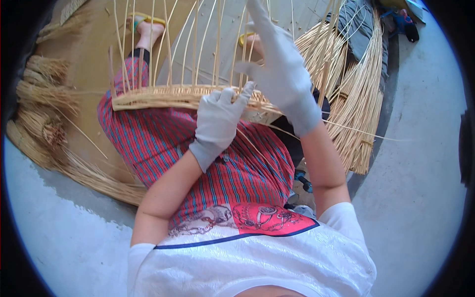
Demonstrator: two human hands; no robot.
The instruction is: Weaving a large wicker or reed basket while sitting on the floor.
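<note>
Across my lap lies a partly woven wicker basket [156, 96], a long narrow band of pale strands with many thin upright stakes [195, 47] rising from it. My left hand [216, 118], in a white glove with a grey cuff, grips the near edge of the weave, its fingers curled and one fingertip against a stake. Above the basket's right end my right hand [284, 69], gloved the same way, is raised with its fingers stretched out and spread among the stakes. A loose thin strand [255, 143] trails below the weave over my red striped clothing.
Bundles of long pale wicker rods [358, 123] lie to the right beside dark grey cloth [357, 27]. More tied bundles [47, 106] are at the left on a brown floor mat [91, 119]. Grey floor [420, 148] shows at the right, with a dark object [408, 29] farther back.
</note>
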